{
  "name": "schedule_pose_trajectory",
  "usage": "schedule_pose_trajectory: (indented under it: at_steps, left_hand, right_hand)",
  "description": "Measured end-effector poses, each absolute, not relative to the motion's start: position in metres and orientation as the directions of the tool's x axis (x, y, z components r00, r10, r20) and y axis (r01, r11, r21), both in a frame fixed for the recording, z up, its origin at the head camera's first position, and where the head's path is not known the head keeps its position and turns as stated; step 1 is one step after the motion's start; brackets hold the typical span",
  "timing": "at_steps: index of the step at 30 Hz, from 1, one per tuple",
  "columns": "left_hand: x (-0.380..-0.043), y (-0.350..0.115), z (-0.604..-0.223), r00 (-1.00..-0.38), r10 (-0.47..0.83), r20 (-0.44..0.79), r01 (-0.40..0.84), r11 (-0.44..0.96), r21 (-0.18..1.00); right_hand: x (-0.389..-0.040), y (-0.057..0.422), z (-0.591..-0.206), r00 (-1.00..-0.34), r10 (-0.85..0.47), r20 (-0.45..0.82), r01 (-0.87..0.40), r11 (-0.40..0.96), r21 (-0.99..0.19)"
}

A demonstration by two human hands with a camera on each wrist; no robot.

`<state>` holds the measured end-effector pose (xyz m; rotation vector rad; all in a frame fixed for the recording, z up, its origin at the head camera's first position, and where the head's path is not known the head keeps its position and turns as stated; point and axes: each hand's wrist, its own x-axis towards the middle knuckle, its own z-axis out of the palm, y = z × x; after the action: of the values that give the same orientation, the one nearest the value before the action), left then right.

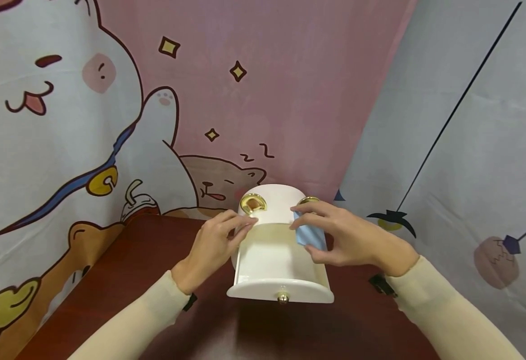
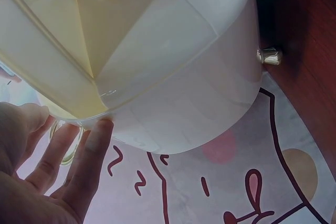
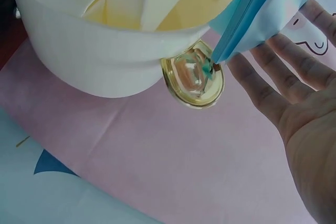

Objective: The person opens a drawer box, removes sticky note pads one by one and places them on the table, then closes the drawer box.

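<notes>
White drawer cabinet stands on the dark red-brown surface, drawer pulled out, gold knob facing the person. Right hand: grip pinching a light-blue folded packet between thumb and fingers, near the right gold fitting; I suppose this keeps its folds together. Left hand: fingers extended, slightly spread, tips against the cabinet's rim, by the left gold fitting. Probably steadying, from where I stand.

Counted on my remote feed: one white container, one drawer, one drawer knob, two gold fittings, two visible metal feet, one blue folded item, one table, three printed yellow stars.
</notes>
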<state>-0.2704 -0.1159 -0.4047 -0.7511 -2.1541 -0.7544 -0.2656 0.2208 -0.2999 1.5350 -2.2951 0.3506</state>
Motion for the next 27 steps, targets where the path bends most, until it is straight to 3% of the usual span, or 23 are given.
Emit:
schedule_pose_trajectory:
  at_steps: [11, 27]
  left_hand:
    - [-0.273, -0.115, -0.403, -0.552, 0.276, 0.787, 0.715, 0.643, 0.275]
    - [-0.272, -0.116, -0.405, -0.559, 0.274, 0.782, 0.706, 0.652, 0.276]
  right_hand:
    - [-0.271, 0.235, -0.303, -0.345, -0.822, 0.453, -0.926, 0.378, -0.019]
    - [-0.274, 0.256, -0.308, -0.452, -0.774, 0.444, -0.879, 0.472, -0.072]
